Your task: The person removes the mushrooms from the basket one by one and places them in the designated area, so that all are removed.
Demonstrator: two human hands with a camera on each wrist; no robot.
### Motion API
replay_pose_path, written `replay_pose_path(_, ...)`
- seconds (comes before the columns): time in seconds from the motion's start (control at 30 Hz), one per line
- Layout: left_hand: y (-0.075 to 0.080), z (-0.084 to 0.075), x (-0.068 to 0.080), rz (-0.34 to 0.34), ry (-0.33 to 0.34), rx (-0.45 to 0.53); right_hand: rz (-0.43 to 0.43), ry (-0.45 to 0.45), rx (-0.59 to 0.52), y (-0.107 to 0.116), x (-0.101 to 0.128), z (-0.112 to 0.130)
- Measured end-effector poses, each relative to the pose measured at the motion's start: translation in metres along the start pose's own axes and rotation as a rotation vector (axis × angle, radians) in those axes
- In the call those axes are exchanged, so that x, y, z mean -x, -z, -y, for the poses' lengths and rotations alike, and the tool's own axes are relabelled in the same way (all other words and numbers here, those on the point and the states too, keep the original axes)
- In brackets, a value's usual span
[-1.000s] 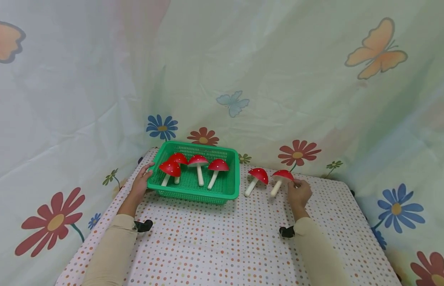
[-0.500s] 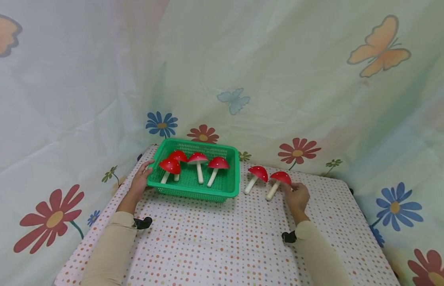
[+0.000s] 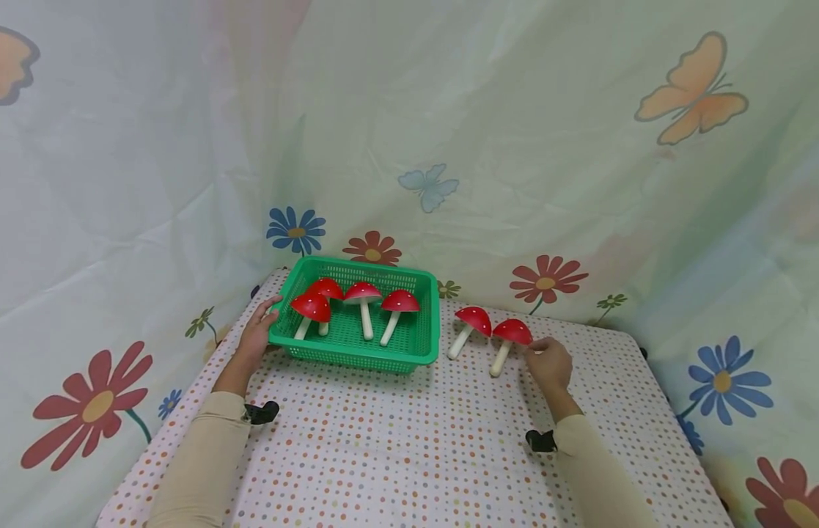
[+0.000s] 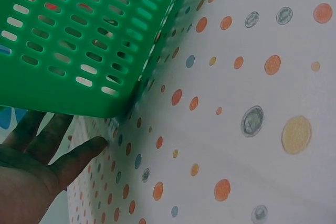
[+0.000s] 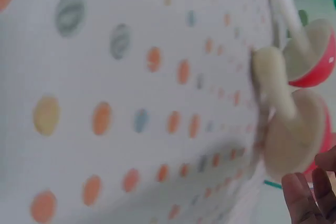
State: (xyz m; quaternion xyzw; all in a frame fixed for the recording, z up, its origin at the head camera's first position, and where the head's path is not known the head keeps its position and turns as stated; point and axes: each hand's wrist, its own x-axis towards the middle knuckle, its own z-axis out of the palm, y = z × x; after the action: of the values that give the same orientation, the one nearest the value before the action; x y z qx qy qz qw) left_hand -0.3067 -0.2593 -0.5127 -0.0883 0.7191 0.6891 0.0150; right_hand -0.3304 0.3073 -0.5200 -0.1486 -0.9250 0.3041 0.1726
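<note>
A green plastic basket (image 3: 356,361) stands on the table with several red-capped toy mushrooms in it. My left hand (image 3: 254,337) rests against its left end. In the left wrist view those fingers (image 4: 44,135) stretch behind the basket wall, and the thumb sticks out below the rim. To the basket's right, two more toy mushrooms lie side by side. At the cap of the right-hand toy mushroom (image 3: 512,331) is my right hand (image 3: 551,363). Its fingertips (image 5: 296,184) are parted right at the cap's rim in the right wrist view.
The other loose toy mushroom (image 3: 474,319) lies between that one and the basket. A dotted cloth covers the table (image 3: 396,455). Behind it hangs a curtain (image 3: 554,183) printed with flowers and butterflies.
The right hand has brought its toy mushroom down and slightly left beside the other one. Its fingers have slipped back from over the cap to the edge. The left hand stays put.
</note>
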Motion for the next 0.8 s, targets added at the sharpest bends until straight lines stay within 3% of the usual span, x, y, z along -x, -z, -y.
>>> replay_pose_path(0.13, 0.001, 0.009, -0.008, -0.014, -0.007, -0.005, 0.018, 0.032, -0.027, 0.005, 0.003, 0.014)
replay_pose_path(0.47, -0.001, 0.011, -0.006, -0.02, -0.002, 0.007, 0.077, 0.176, -0.151, 0.009, 0.019, 0.07)
replay_pose_path(0.63, -0.002, 0.01, -0.006, -0.021, -0.004, 0.0, 0.124, 0.259, -0.191, 0.002, 0.028, 0.106)
replay_pose_path(0.8, -0.002, 0.009, -0.007, -0.02, -0.002, 0.007, 0.177, 0.28, -0.284, -0.016, 0.036, 0.138)
